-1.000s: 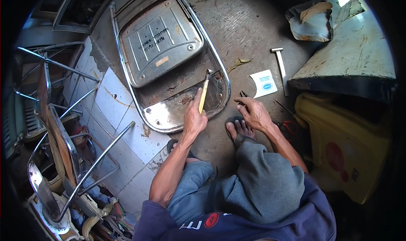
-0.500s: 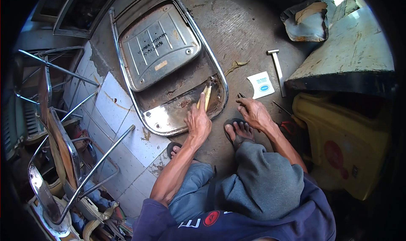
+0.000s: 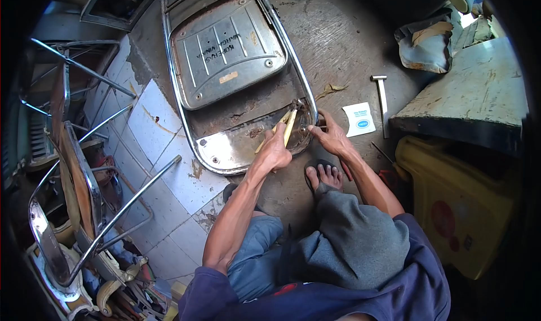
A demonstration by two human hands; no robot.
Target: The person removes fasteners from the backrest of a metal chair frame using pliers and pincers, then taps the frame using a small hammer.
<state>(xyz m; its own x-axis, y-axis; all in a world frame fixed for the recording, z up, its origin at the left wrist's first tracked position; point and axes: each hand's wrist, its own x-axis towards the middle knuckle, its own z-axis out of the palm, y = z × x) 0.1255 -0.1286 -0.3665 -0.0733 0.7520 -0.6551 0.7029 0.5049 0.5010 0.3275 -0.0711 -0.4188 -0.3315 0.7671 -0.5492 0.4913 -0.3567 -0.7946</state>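
Observation:
A folding metal chair lies on the floor, with dark lettering on its seat panel and rust in the lower part of its chrome tube frame. My left hand is closed around pliers with yellow handles. Their jaws meet the rusty corner at the frame's lower right; what they bite on is too small to tell. At the outer side of that corner, my right hand has its thumb and fingers on the chrome tube. Some of its fingertips are hidden.
A hammer lies right of a white printed card. More chrome chair frames crowd the left side. A yellow plastic bin and a worn board stand at the right. One sandalled foot is beside the chair.
My right hand has moved up and left from the floor beside the chair to its tube. The left hand still grips the pliers at the rusty corner. The camera view has shifted slightly.

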